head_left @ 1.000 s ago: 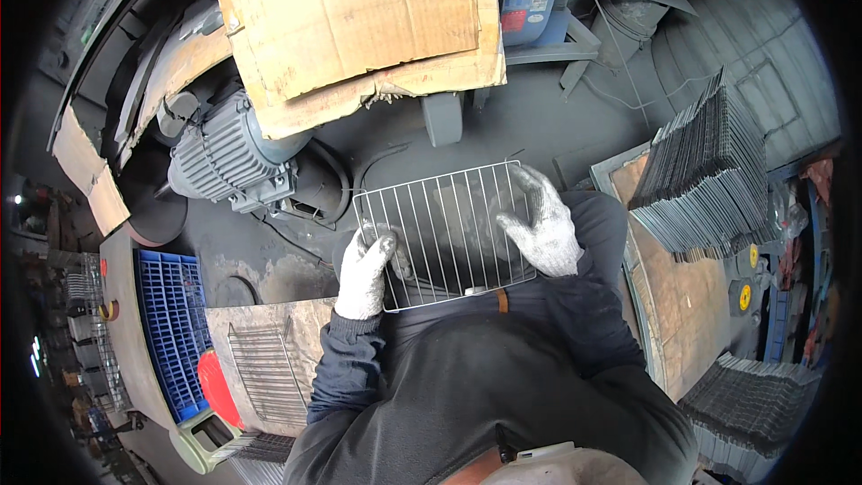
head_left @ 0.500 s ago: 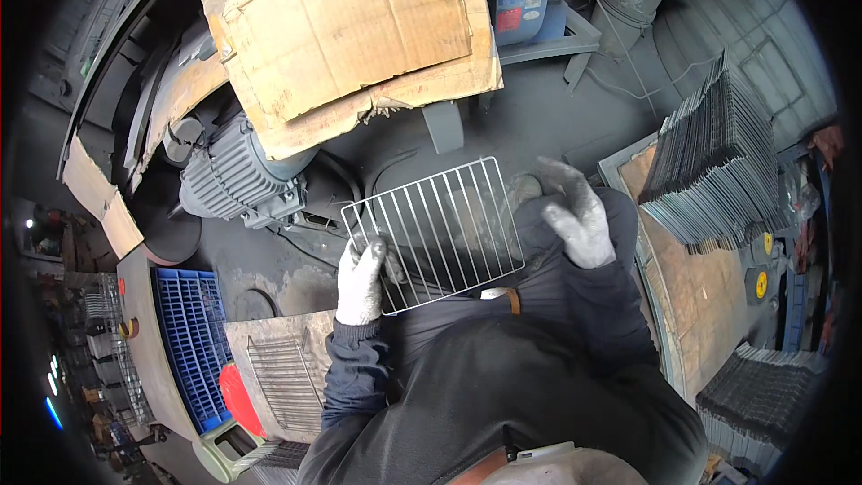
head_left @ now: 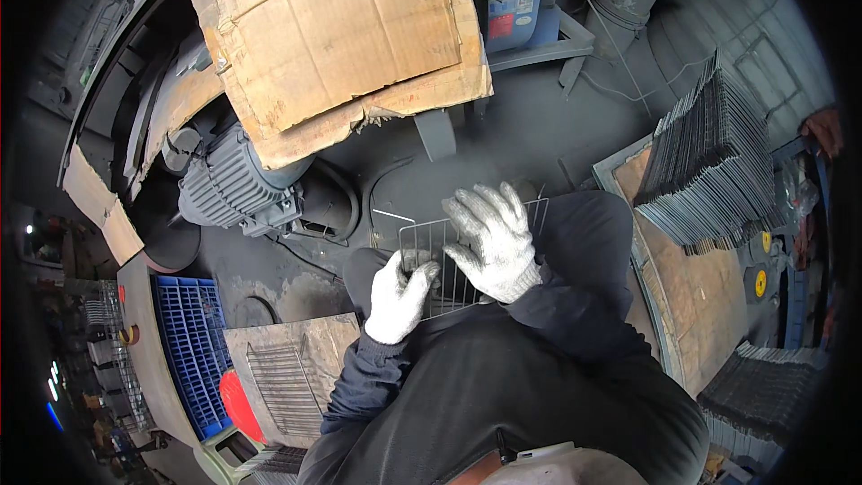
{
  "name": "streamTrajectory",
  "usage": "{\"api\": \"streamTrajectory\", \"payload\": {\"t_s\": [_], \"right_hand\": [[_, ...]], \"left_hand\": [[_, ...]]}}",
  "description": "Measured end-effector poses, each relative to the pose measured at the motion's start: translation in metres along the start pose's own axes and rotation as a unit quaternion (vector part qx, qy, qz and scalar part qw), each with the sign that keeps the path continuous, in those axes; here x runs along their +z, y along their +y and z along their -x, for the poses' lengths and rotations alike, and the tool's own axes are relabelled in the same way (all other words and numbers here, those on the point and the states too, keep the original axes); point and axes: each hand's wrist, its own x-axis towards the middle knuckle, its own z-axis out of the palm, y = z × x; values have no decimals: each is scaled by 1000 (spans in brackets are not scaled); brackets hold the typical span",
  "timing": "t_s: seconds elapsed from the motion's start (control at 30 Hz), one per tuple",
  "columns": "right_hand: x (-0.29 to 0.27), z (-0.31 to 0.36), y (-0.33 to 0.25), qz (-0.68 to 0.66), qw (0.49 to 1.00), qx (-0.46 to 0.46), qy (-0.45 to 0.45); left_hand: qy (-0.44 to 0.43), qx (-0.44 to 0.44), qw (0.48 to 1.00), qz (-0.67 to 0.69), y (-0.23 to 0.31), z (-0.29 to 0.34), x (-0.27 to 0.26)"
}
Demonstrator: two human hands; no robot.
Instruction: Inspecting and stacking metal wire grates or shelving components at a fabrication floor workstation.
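A rectangular wire rack [head_left: 437, 241] with thin parallel bars lies over my lap. My left hand [head_left: 398, 298], in a whitish work glove with grey-stained fingers, grips its left side between thumb and fingers. Over the rack's middle and right part, my right hand [head_left: 496, 250] is spread with its fingers apart. It wears the same kind of glove and hides many of the bars. Whether its palm touches the wires or hovers just above them, I cannot tell.
Stacked dark wire racks [head_left: 709, 166] stand on a board-topped bench [head_left: 687, 296] at the right, above another stack [head_left: 759, 404]. On the left are a blue plastic crate [head_left: 190, 350] and a board [head_left: 341, 334] bearing racks. An electric motor [head_left: 238, 184] sits near cardboard [head_left: 341, 45].
My right hand has swung left, from beside the rack to over it. The rack and my left hand have shifted right, and the rack has tilted to a different angle.
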Motion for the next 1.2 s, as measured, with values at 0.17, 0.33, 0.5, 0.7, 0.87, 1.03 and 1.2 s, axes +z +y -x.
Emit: {"api": "streamTrajectory", "payload": {"t_s": [0.17,0.33,0.5,0.7,0.87,1.03,1.2], "right_hand": [[8,7,4,-9,1000,17,-14],[10,12,8,-22,997,66,38],[11,11,17,-1,995,87,42],[22,13,17,-43,994,81,57],[34,18,47,-189,908,329,180],[32,29,93,-551,683,476,-62],[38,21,101,-665,568,476,-92]], "left_hand": [[5,4,999,-39,-1,0,1],[21,14,998,-50,-9,2,0],[24,5,1000,-19,-10,0,-3],[30,-1,1000,-6,-12,-2,-1],[57,-58,986,144,-20,-15,-6],[100,-95,968,211,-32,-33,-18],[67,-148,956,243,-40,-56,-20]]}}
